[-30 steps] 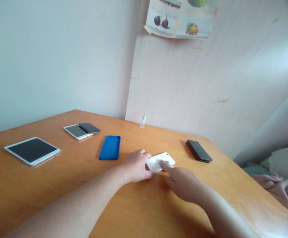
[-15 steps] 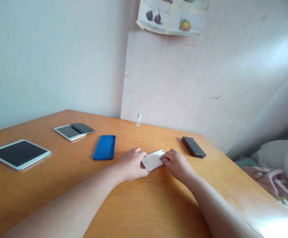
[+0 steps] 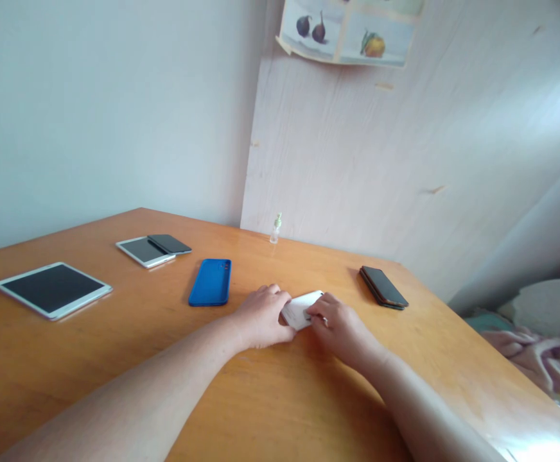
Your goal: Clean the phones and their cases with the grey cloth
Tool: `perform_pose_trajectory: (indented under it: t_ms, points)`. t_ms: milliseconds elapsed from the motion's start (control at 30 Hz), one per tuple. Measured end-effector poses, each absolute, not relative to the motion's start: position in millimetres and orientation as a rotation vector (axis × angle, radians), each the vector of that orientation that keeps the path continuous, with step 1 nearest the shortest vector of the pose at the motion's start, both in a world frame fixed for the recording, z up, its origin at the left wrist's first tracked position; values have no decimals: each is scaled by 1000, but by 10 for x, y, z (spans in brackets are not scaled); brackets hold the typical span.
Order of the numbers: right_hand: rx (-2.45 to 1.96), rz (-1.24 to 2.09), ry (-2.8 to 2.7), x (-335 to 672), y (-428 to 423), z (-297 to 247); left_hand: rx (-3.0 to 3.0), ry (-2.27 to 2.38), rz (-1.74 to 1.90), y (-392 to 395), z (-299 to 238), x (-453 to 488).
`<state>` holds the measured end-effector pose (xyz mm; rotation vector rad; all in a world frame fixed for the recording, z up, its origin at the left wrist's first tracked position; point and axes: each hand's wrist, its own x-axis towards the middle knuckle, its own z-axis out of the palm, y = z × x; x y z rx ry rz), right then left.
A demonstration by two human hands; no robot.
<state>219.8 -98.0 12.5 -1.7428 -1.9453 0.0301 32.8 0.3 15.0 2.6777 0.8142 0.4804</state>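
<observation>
Head view: my left hand [image 3: 263, 316] is clamped on the near left end of the white phone [image 3: 296, 310], thumb on one edge and fingers on the other. The phone lies on the table [image 3: 280, 398], between my hands. My right hand [image 3: 340, 327] has its bent fingertips on the phone's other end; whether they pinch anything I cannot tell. Left of my hands lie the blue case [image 3: 210, 283], a large tablet [image 3: 53, 289] and a small tablet [image 3: 138, 250], a dark phone [image 3: 170, 244] overlapping its corner. Beyond stands a bottle [image 3: 275, 231]; to the right, a dark stack [image 3: 383, 287].
</observation>
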Motion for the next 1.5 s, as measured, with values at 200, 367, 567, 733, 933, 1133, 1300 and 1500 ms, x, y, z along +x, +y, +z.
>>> perform_pose_trajectory:
  t_ms: [200, 367, 567, 733, 933, 1133, 1300, 1500]
  points:
    - [-1698, 76, -1976, 2149, -965, 132, 2684, 815, 485, 3, 150, 323]
    - [-2048, -84, -1713, 2614, -843, 34, 2673, 820, 497, 3, 129, 330]
    - [-1628, 55, -2007, 2071, -961, 94, 2700, 815, 489, -2, 144, 328]
    - [-1709, 66, -1913, 2296, -888, 27, 2703, 817, 517, 10, 127, 329]
    - [-1887, -26, -1777, 2453, -882, -14, 2689, 828, 511, 6, 105, 332]
    - [-1575, 75, -2084, 2025, -950, 73, 2700, 854, 513, -6, 110, 335]
    - [-1966, -65, -1849, 2448, -849, -10, 2679, 850, 552, -17, 97, 343]
    - [-1683, 30, -2182, 2049, -988, 148, 2656, 868, 539, -21, 84, 358]
